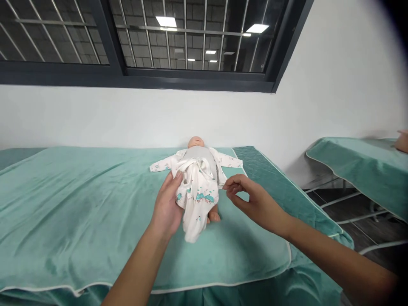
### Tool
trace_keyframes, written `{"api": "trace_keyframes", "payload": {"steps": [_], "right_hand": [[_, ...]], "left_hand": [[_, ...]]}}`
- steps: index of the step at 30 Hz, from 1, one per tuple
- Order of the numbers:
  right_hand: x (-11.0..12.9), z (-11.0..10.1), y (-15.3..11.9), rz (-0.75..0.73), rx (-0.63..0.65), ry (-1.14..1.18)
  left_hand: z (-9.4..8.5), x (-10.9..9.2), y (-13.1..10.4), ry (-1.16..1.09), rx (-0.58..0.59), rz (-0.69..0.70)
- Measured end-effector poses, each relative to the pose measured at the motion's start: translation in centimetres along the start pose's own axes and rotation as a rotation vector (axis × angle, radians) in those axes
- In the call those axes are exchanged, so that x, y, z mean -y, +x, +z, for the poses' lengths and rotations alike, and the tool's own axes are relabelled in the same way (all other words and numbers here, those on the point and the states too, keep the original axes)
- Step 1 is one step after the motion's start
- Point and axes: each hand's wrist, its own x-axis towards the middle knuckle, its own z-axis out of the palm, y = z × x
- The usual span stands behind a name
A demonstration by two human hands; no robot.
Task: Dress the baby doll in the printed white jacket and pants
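Observation:
A baby doll (195, 142) lies on its back on the green bed cover (95, 221), its head toward the wall. It wears a white patterned top (230, 160) with the sleeves spread out to both sides, over a grey torso. My left hand (168, 204) grips bunched white printed pants (199, 197), which hang over the doll's lower body. One bare foot shows below them. My right hand (244, 193) is at the right edge of the top, thumb and index finger pinched together at the cloth's corner.
A dark-framed window (191, 78) with bars is in the white wall behind the bed. To the right stands a second bed with a green cover (360, 165), and part of a skin-coloured object (402, 141) shows on it. Metal rails cross the dark floor between the beds.

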Motion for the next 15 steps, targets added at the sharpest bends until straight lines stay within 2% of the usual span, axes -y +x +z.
{"api": "trace_keyframes", "payload": {"steps": [4, 6, 11, 15], "right_hand": [[0.8, 0.9, 0.0, 0.046, 0.175, 0.082], [1.1, 1.5, 0.0, 0.047, 0.223, 0.118], [0.9, 2.5, 0.1, 0.036, 0.176, 0.117], [-0.3, 1.2, 0.8, -0.005, 0.029, 0.033]], "left_hand": [[0.3, 0.0, -0.4, 0.001, 0.051, -0.091], [0.3, 0.3, -0.8, 0.017, 0.066, -0.117], [-0.6, 0.9, -1.3, 0.023, 0.095, -0.142], [-1.5, 0.1, -0.8, 0.169, 0.063, -0.063]]}}
